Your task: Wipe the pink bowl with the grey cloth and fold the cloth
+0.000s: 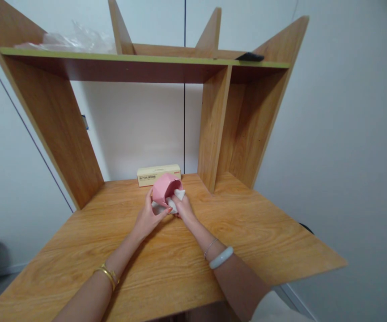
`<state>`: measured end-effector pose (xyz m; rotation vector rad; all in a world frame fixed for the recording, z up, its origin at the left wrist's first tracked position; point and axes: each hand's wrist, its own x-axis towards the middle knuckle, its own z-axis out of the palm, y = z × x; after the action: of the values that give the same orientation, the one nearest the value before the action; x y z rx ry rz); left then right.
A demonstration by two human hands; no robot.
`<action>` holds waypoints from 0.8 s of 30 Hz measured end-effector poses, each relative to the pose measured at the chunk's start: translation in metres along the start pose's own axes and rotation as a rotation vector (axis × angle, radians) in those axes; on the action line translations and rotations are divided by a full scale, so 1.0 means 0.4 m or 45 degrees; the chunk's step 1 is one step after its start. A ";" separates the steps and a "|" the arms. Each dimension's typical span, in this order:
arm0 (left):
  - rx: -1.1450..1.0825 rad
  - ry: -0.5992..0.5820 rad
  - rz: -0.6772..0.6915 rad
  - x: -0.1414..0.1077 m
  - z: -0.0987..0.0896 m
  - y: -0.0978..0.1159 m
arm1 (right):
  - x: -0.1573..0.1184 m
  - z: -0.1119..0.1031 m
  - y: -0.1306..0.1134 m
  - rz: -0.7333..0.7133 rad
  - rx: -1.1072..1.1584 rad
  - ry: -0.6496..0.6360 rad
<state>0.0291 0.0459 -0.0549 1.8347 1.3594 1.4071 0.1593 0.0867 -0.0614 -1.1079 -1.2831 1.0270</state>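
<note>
A pink faceted bowl point(161, 188) is tipped on its side above the desk, its opening turned to the right. My left hand point(148, 217) grips it from the left and below, the thumb near the lower rim. My right hand point(182, 206) reaches into the opening and presses a white cloth point(180, 194) against the inside; its fingertips are partly hidden. Part of the cloth also shows under the bowl, by my left thumb.
A long cream box point(159, 172) with printed lettering lies behind the bowl. The wooden desk point(166, 277) carries a hutch, whose upright divider point(213, 134) stands to the right. Clear plastic wrap point(79, 41) and a dark flat object point(249, 57) rest on the upper shelf.
</note>
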 end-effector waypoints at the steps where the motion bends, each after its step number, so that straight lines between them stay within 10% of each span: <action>1: -0.010 0.003 0.006 0.000 0.003 -0.003 | -0.003 0.002 -0.001 0.024 0.006 -0.039; 16: 0.415 0.080 -0.025 -0.005 -0.017 0.037 | -0.006 -0.048 -0.044 -0.130 -0.855 0.309; 24: 0.204 0.093 0.182 -0.001 -0.037 0.050 | 0.016 -0.008 0.019 -0.198 -0.187 0.184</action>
<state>0.0243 0.0344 -0.0335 2.0366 1.4390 1.4874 0.1630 0.0944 -0.0677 -1.1521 -1.3213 0.7338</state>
